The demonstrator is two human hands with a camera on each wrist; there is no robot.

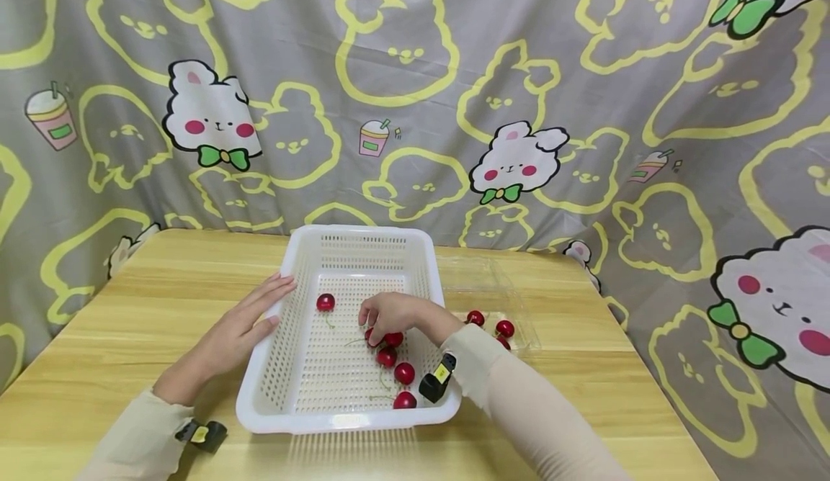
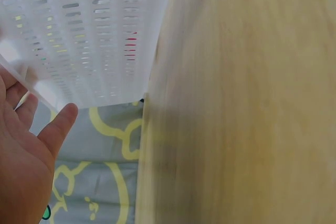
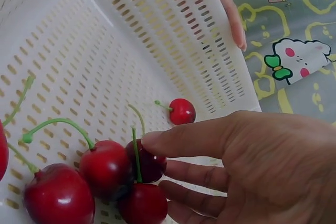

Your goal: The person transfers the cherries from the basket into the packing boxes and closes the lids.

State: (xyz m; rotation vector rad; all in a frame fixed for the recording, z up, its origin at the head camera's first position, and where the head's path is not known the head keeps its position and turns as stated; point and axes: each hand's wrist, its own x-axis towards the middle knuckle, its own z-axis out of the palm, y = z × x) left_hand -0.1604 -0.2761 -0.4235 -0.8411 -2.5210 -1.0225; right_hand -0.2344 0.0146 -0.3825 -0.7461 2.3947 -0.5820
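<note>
A white perforated plastic basket [image 1: 350, 420] stands on the wooden table. My left hand [image 1: 249, 315] rests on its left rim with the fingers fairly straight; the left wrist view shows that hand [image 2: 26, 145] against the basket's outer wall. Inside the basket, my right hand [image 1: 395, 313] pinches a dark red cherry [image 3: 149, 163] between thumb and fingers, its green stem sticking up. More cherries [image 1: 404, 373] lie in a loose row along the right side of the basket floor. A single cherry [image 1: 326, 302] sits apart near the left wall.
Right of the basket is a clear plastic container [image 1: 519, 308] with several cherries [image 1: 505, 328], partly hidden by my right forearm. The wooden table [image 1: 583, 387] runs back to a grey patterned curtain [image 1: 415, 70]. Each wrist carries a black strap.
</note>
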